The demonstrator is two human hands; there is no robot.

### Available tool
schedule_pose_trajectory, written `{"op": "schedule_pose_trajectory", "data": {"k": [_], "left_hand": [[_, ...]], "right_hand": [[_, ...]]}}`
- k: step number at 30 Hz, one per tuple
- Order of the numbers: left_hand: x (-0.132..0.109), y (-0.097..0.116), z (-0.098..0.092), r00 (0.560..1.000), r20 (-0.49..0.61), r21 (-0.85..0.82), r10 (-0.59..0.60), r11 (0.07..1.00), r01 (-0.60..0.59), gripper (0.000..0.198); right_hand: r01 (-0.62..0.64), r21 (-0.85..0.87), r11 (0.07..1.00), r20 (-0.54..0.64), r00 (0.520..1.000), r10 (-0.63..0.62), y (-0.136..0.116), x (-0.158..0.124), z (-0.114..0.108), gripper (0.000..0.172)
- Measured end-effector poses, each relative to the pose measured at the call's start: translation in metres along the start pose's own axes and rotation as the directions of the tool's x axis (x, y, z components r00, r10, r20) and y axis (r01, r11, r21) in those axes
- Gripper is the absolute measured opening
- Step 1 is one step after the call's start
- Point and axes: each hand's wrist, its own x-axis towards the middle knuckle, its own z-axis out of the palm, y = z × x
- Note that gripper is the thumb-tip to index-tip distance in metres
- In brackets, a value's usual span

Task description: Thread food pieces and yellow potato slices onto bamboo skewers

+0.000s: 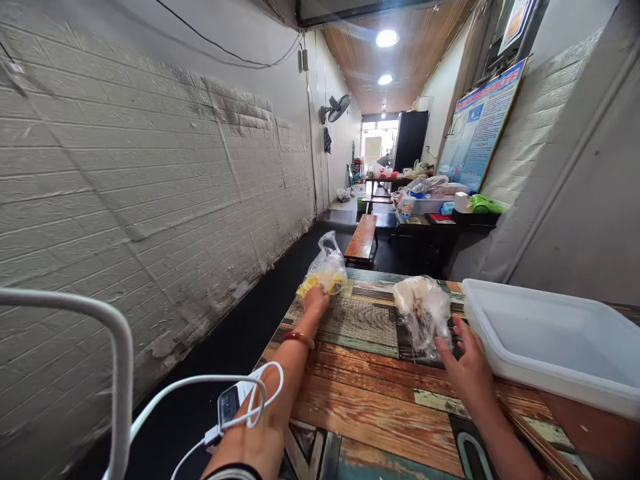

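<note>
My left hand [316, 301] reaches to the far left corner of the table, its fingers closed on a clear plastic bag [330, 270] with yellow contents. The bag's knotted-looking handles stand up, and my fingertips are partly hidden against it. My right hand [467, 353] is open, thumb and fingers apart, beside a second clear plastic bag [423, 303] holding something pale. This bag lies crumpled on the wood-patterned table [370, 393]. Right of my right hand stands a white plastic tub [545, 340]; no contents show in it.
Thin wooden sticks [537, 437] lie by my right forearm. A white cable [120, 360] and a small device with a display [230, 405] are near my left forearm. Beyond are a wooden bench [362, 239] and a cluttered dark table [430, 223]. A brick-patterned wall [150, 167] runs along the left.
</note>
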Motion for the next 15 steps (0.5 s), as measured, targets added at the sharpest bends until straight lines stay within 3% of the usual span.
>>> {"op": "schedule_pose_trajectory", "data": {"k": [6, 10, 13, 15], "left_hand": [[-0.075, 0.019, 0.018, 0.986, 0.025, -0.15, 0.162, 0.976, -0.157, 0.015], [-0.145, 0.036, 0.031, 0.963, 0.046, -0.257, 0.267, 0.934, -0.247, 0.014], [-0.204, 0.056, 0.039, 0.906, 0.107, -0.439, 0.409, 0.837, -0.327, 0.015], [-0.242, 0.07, 0.039, 0.835, 0.139, -0.559, 0.532, 0.738, -0.377, 0.017]], "right_hand": [[0.026, 0.164, 0.986, 0.091, 0.995, -0.041, -0.031, -0.04, -0.018, 0.053], [-0.071, 0.251, 0.965, 0.201, 0.979, 0.02, -0.04, -0.063, -0.016, 0.054], [-0.244, 0.355, 0.903, 0.365, 0.925, 0.107, -0.044, -0.077, -0.014, 0.069], [-0.349, 0.389, 0.852, 0.445, 0.882, 0.158, -0.044, -0.085, -0.015, 0.077]]}}
